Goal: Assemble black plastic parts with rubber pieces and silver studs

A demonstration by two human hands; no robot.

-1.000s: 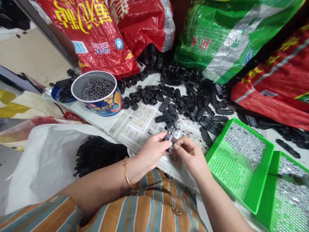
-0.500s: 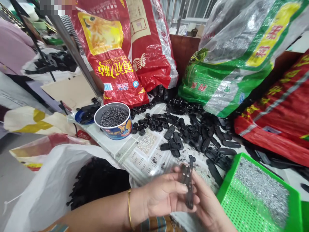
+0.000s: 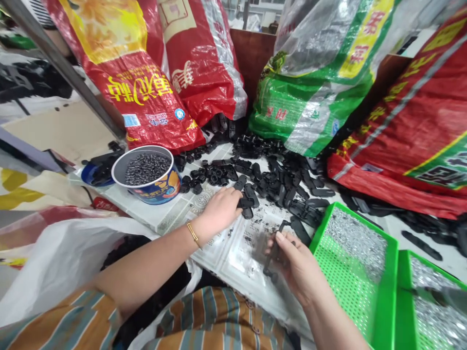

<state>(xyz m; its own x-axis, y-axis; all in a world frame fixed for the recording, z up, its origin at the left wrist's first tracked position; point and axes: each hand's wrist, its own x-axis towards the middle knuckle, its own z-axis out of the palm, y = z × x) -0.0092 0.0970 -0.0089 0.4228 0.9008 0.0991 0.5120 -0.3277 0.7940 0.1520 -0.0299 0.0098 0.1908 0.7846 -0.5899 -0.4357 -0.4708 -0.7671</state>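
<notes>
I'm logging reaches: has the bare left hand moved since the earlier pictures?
Yes: the left hand has moved forward, closer to the round blue printed tub, reaching flat black plastic-looking pieces.

At the upper left, a red bag (image 3: 142,114) is printed with a yellow patch and yellow characters; beside it, toward upper centre, a second red bag (image 3: 207,68) is edged with a silvery stripe; right of centre at the top, a green bag (image 3: 273,107) is crossed by a pale band and marked with a yellow panel; the right edge is filled by a third red bag (image 3: 394,131), crossed by a grey stripe; between the bags a brown panel (image 3: 253,51) is glimpsed; the upper left corner is crossed by a slanted metal post (image 3: 69,68), by which a striped garment (image 3: 41,13) is partly cut off; below, a beige board (image 3: 60,129) is seen.
</notes>
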